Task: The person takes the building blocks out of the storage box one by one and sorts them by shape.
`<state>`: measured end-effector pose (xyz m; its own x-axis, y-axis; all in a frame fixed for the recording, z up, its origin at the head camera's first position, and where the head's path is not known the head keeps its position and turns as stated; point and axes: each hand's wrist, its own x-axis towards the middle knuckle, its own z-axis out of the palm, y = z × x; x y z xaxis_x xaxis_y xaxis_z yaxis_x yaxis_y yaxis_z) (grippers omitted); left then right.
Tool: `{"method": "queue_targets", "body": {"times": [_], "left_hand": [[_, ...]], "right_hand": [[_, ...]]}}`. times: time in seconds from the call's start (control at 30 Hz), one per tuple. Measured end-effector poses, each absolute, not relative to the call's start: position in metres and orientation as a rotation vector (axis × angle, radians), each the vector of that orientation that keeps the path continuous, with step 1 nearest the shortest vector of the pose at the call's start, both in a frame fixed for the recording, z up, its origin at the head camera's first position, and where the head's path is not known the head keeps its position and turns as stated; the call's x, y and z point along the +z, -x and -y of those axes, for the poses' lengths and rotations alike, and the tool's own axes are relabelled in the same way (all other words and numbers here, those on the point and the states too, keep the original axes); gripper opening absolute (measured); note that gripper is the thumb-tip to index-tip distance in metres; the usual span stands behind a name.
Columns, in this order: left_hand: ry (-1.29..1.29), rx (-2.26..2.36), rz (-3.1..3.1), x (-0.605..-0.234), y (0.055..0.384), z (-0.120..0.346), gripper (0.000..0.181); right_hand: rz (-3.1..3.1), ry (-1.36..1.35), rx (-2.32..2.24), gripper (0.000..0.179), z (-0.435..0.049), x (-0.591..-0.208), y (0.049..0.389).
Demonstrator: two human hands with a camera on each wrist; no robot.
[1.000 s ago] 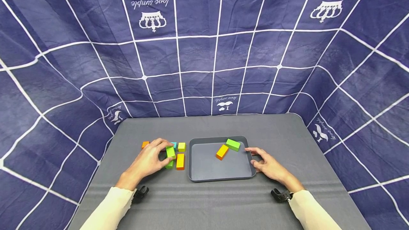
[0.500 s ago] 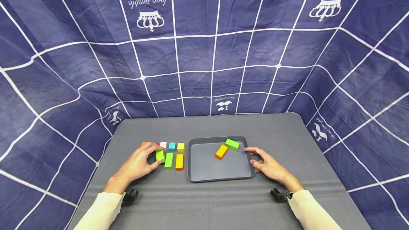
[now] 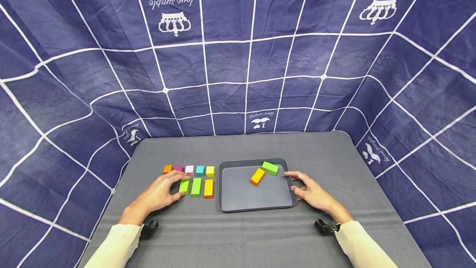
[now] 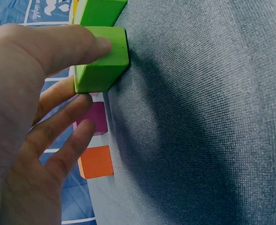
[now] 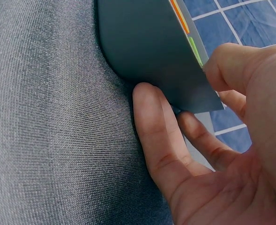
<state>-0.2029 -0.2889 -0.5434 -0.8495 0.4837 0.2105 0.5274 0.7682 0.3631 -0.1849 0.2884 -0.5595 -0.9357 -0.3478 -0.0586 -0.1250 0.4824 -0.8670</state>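
My left hand (image 3: 159,192) pinches a light green block (image 3: 184,187) at the left end of the front row of blocks. In the left wrist view the thumb lies on the near face of this green block (image 4: 102,61); the index fingertip is hidden behind it. Another green block (image 3: 196,187) and a yellow-orange block (image 3: 209,188) stand to its right. My right hand (image 3: 314,193) grips the right side of a dark grey tray (image 3: 256,209). In the right wrist view the thumb presses the tray's outer wall (image 5: 142,51) and a finger bends over the rim.
Behind the front row runs a row of small cubes: orange (image 3: 168,169), purple (image 3: 179,168), white (image 3: 189,170), blue (image 3: 200,171) and yellow (image 3: 210,171). Inside the tray lie an orange block (image 3: 258,177) and a green block (image 3: 270,168). Blue cloth (image 3: 230,65) hangs around the grey table (image 3: 238,239).
My left hand has carried the light green block left and down, from above the other green block to the front row's left end. The right hand stays at the tray.
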Motion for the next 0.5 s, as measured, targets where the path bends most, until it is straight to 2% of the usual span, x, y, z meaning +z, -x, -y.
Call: {"method": "queue_targets", "body": {"times": [0.5], "left_hand": [[0.821, -0.652, 2.843, -0.5423, 0.2019, 0.2886, 0.056]], "right_hand": [[-2.485, 0.398, -1.458, 0.055, -0.2871, -0.5573, 0.1836]]}}
